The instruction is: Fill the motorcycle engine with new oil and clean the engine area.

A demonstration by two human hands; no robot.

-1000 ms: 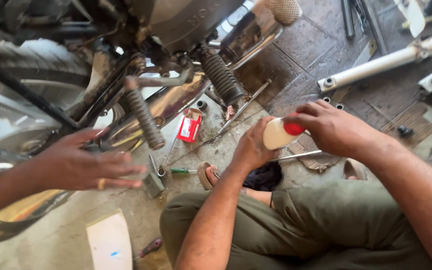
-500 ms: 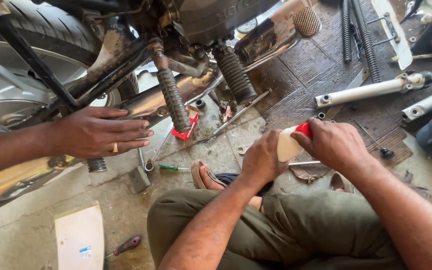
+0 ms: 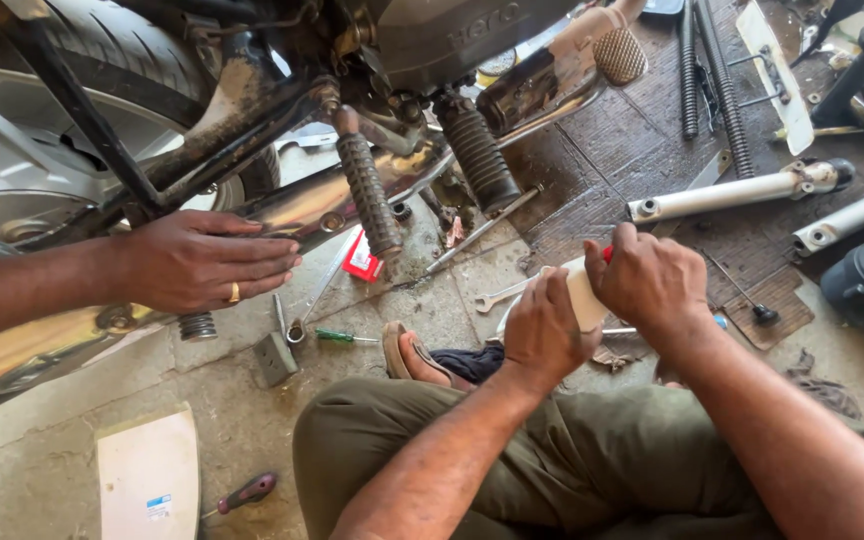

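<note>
2 hands grip 1 small white bottle (image 3: 584,296) above the person's lap, in front of the motorcycle (image 3: 252,120). Left hand (image 3: 544,330) wraps closed around the bottle body; right hand (image 3: 649,280) closes over the red cap (image 3: 609,254). Judged light, thin-walled and squeezable, it is best held at mid-body, without crushing it. Another person's hand (image 3: 207,262) rests open by the exhaust. Floor (image 3: 422,300) room is tight: a spanner (image 3: 497,296) and screwdriver (image 3: 344,337) lie near.

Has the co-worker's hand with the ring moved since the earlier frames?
Yes. The co-worker's hand has risen from by the small grey block on the floor to rest against the motorcycle's exhaust pipe.
</note>
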